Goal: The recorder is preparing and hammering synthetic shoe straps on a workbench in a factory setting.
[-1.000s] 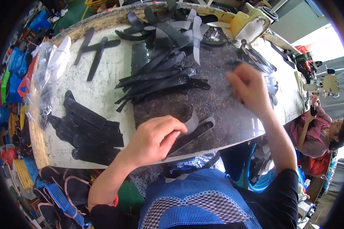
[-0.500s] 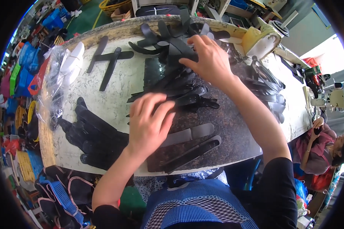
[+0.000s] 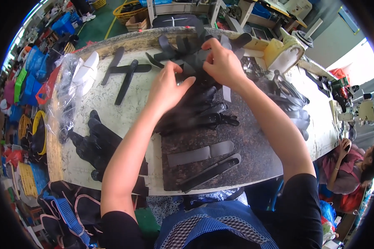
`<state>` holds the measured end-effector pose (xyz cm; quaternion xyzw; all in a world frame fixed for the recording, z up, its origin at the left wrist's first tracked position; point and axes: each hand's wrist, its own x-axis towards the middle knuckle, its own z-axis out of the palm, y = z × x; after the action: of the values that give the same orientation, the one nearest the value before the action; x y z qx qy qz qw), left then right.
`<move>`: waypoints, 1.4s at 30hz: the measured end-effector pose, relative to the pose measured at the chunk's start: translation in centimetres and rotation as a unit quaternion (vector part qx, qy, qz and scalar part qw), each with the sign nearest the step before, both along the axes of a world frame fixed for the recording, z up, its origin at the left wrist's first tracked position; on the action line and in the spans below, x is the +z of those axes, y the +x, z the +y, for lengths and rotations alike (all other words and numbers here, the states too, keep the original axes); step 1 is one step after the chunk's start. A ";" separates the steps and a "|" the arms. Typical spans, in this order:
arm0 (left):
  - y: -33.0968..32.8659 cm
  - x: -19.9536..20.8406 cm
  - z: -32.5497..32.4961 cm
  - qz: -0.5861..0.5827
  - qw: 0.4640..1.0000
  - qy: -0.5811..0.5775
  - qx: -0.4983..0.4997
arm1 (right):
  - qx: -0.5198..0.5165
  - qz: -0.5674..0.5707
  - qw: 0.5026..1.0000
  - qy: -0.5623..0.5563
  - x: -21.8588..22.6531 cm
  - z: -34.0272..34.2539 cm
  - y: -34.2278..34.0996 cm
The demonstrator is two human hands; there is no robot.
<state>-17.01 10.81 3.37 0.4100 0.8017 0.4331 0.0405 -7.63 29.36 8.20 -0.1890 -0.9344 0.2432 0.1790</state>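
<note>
At the far middle of the worktable lies a tangled heap of black and grey straps [image 3: 176, 46] with rounded ends. My right hand [image 3: 226, 68] is in this heap, its fingers curled round a strap that they partly hide. My left hand [image 3: 167, 87] is at the heap's near left side, thumb and fingers apart, with nothing plainly held. Below both hands a pile of narrow black straps [image 3: 195, 110] lies across the dark board [image 3: 249, 153]. Nearer me on the board are a flat grey strap [image 3: 199, 154] and a black strap with a grey edge [image 3: 212, 172].
More black straps [image 3: 102, 139] are piled at the left, with crossed straps [image 3: 126, 81] behind. White pieces [image 3: 86, 74] and clear plastic wrap [image 3: 64, 97] lie along the left edge. Grey straps [image 3: 293, 101] and a yellowish machine part [image 3: 280, 56] are at the right; a person [image 3: 347, 166] sits beyond.
My left hand has moved away from the black strap pile, up to the far heap. My right hand has drawn its fingers in at the heap. A light strip now shows below the right wrist.
</note>
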 end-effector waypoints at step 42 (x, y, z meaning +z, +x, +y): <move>-1.4 -1.3 1.5 0.008 0.997 0.063 -0.045 | -0.101 0.277 0.904 -0.309 4.5 15.7 1.9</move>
<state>-18.36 12.27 2.03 0.4507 0.7540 0.4770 0.0274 -5.69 45.03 12.66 -0.2535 -0.7009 0.5430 0.3868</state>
